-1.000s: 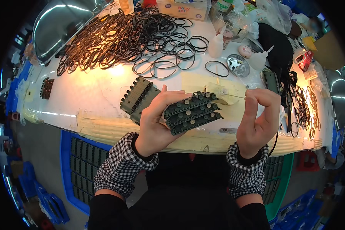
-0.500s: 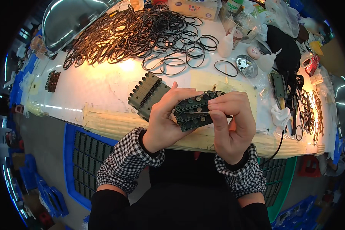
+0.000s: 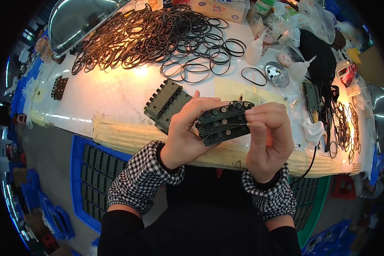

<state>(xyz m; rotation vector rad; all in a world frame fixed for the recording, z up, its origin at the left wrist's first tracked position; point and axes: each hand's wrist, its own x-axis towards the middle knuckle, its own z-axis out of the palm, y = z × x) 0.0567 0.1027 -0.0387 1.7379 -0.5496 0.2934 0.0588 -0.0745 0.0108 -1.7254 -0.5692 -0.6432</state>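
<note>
1. The thumb and fingers of our right hand are pinched together on a thin, needle-like tool; its shaft runs leftward from the fingertips across the face of the dark green strips.
2. Our left hand has closed around the left end of those strips, thumb along the upper side and palm beneath. They lie between our two hands, raised above the table edge, their right end just beside or behind the right fingertips; we cannot tell whether those fingertips touch them.
3. The strips sit side by side, slightly fanned, with finely toothed edges. Rows of round studs dot them, mostly dark, a few pale and brassy.
4. Black-and-white checked sleeves cover both our wrists.
5. Just behind our left hand, a grey-green ribbed block lies tilted on the white table, small knobs along one edge.
6. Farther back, we see a heap of dark loops, with a lone loop near a round metal tin.
7. At the back, a pale box carries coloured printed lettering.
8. Below the table edge, a blue tray on our left and a green tray on our right hold more dark green pieces.
</note>
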